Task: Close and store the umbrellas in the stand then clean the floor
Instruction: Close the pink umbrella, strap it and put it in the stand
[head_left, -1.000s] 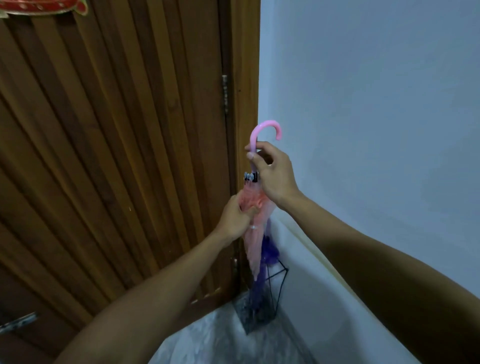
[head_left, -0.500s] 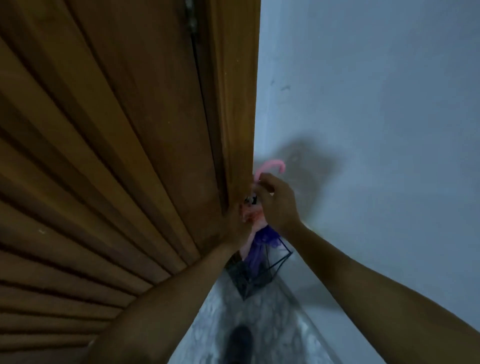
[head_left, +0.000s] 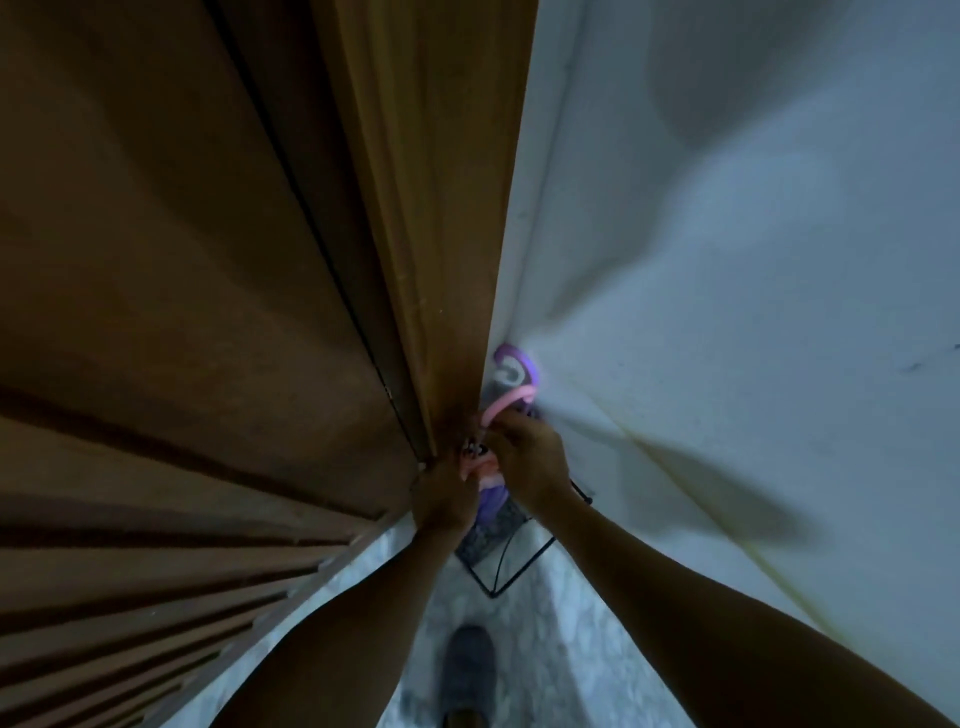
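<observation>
Your right hand (head_left: 530, 462) curls around the pink umbrella (head_left: 480, 467) just below its smooth hooked handle; your left hand (head_left: 447, 493) grips its folded fabric. Below your fingers, the thin black wire stand (head_left: 511, 561) holds a purple umbrella (head_left: 514, 358) against the wooden door (head_left: 208, 312).

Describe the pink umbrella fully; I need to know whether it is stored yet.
The pink umbrella is closed, its glossy pink hooked handle pointing up toward the wall corner. The right hand grips it just below the hook; the left hand holds the gathered pink canopy. Its lower part is hidden behind the hands, going down toward the wire stand.
</observation>
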